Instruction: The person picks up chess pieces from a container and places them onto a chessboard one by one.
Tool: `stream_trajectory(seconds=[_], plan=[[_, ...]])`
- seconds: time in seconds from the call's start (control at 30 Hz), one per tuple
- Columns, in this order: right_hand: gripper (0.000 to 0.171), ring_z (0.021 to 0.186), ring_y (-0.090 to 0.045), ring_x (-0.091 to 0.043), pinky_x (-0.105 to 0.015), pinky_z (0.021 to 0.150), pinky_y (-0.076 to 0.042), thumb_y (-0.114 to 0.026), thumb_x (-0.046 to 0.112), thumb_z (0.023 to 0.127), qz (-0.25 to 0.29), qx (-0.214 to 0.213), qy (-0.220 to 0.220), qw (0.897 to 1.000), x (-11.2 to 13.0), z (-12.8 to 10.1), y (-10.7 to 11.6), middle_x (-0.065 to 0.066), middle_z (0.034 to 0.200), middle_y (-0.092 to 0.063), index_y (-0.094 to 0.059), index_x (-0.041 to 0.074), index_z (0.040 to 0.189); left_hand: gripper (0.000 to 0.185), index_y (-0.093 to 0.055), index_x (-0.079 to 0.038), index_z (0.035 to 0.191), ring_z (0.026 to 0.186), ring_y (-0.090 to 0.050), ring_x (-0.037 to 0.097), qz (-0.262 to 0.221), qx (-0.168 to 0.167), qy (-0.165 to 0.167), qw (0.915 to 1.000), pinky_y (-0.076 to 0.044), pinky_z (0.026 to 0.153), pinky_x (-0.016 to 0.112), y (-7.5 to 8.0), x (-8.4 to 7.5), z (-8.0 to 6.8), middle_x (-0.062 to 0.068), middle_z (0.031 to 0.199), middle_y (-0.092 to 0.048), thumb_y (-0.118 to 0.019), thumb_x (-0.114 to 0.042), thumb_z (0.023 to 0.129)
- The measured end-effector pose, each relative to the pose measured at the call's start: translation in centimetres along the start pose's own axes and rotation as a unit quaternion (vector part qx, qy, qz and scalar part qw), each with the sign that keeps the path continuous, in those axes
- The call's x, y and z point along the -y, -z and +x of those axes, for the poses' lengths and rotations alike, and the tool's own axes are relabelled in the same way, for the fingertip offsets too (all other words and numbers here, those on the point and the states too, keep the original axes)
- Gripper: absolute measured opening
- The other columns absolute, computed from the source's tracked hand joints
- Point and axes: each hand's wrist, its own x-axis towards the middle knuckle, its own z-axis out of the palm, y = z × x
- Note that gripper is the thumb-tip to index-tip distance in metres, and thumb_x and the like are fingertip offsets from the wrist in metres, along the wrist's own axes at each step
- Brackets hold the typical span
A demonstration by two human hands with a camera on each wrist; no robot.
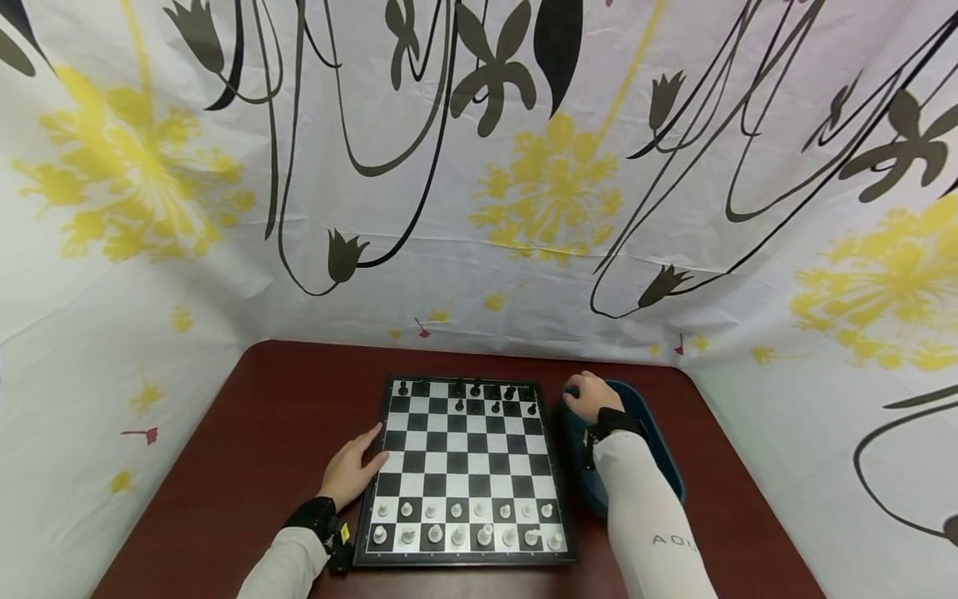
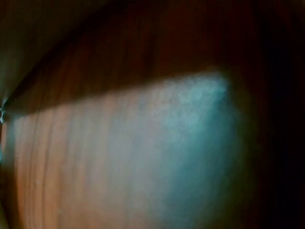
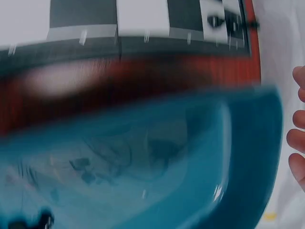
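Observation:
A chessboard (image 1: pixel 467 466) lies flat on the table. White pieces (image 1: pixel 456 537) fill its two near rows, and several black pieces (image 1: pixel 475 389) stand along the far end. My left hand (image 1: pixel 350 471) rests at the board's left edge with fingers spread, fingertips touching the frame. Over the far left rim of a blue tray (image 1: pixel 666 453), my right hand (image 1: pixel 593 396) is curled, thumb and forefinger together on a small dark chess piece (image 1: pixel 572 391), mostly hidden. In the right wrist view, only the fingertips (image 3: pixel 296 139) show, at the right edge.
Black pieces (image 3: pixel 45 218) lie inside the tray at the lower left of the right wrist view. The dark red table (image 1: pixel 247 466) meets a flower-printed cloth (image 1: pixel 449 308) at the back and sides. The left wrist view is a blur of wood grain and glare.

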Motion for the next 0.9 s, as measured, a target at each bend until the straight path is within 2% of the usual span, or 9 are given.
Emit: stream_trajectory(seconds=[0.13, 0.33, 0.5, 0.73, 0.9], plan=[[0.029, 0.089, -0.058, -0.03, -0.047, 0.074, -0.047, -0.057, 0.022, 0.086, 0.002, 0.001, -0.002, 1.0, -2.7, -1.8, 0.6, -0.017, 0.108, -0.057, -0.061, 0.003, 0.108, 0.06, -0.042, -0.012, 0.137, 0.116, -0.048, 0.035, 0.007, -0.006, -0.004, 0.9999, -0.039, 0.092, 0.051, -0.1, 0.0, 0.0, 0.018, 0.129, -0.05, -0.061, -0.036, 0.086], [0.029, 0.091, -0.058, -0.031, -0.047, 0.075, -0.047, -0.057, 0.021, 0.086, 0.011, 0.018, -0.02, 1.0, -5.1, -4.1, 1.1, -0.017, 0.103, -0.06, -0.061, 0.001, 0.107, 0.06, -0.041, -0.01, 0.138, 0.116, -0.046, 0.038, 0.002, 0.002, -0.002, 1.0, -0.037, 0.093, 0.053, 0.0, -0.3, -0.1, 0.021, 0.129, -0.049, -0.06, -0.034, 0.086], [0.032, 0.092, -0.058, -0.031, -0.045, 0.075, -0.048, -0.057, 0.022, 0.087, 0.022, 0.061, -0.047, 0.997, -6.2, -5.6, 0.8, -0.017, 0.103, -0.061, -0.06, 0.0, 0.11, 0.06, -0.04, -0.01, 0.138, 0.115, -0.047, 0.038, 0.009, -0.001, -0.006, 0.9999, -0.038, 0.092, 0.053, -0.2, -0.1, 0.2, 0.021, 0.129, -0.049, -0.059, -0.036, 0.087], [0.034, 0.086, -0.059, -0.027, -0.042, 0.07, -0.049, -0.061, 0.021, 0.085, 0.069, 0.103, -0.085, 0.989, -6.5, -7.2, -0.1, -0.015, 0.097, -0.062, -0.059, -0.002, 0.11, 0.061, -0.04, -0.01, 0.138, 0.115, -0.046, 0.039, 0.009, -0.002, -0.014, 0.9999, -0.038, 0.092, 0.054, -0.4, 0.3, 0.2, 0.022, 0.129, -0.049, -0.058, -0.039, 0.087], [0.034, 0.083, -0.06, -0.023, -0.039, 0.069, -0.05, -0.065, 0.021, 0.083, 0.07, 0.138, -0.06, 0.986, -7.0, -8.1, -0.6, -0.012, 0.095, -0.063, -0.06, -0.001, 0.108, 0.062, -0.038, -0.012, 0.139, 0.117, -0.045, 0.038, 0.006, 0.008, -0.007, 0.9999, -0.036, 0.094, 0.054, -0.2, 0.2, 0.3, 0.021, 0.131, -0.047, -0.057, -0.041, 0.088]])
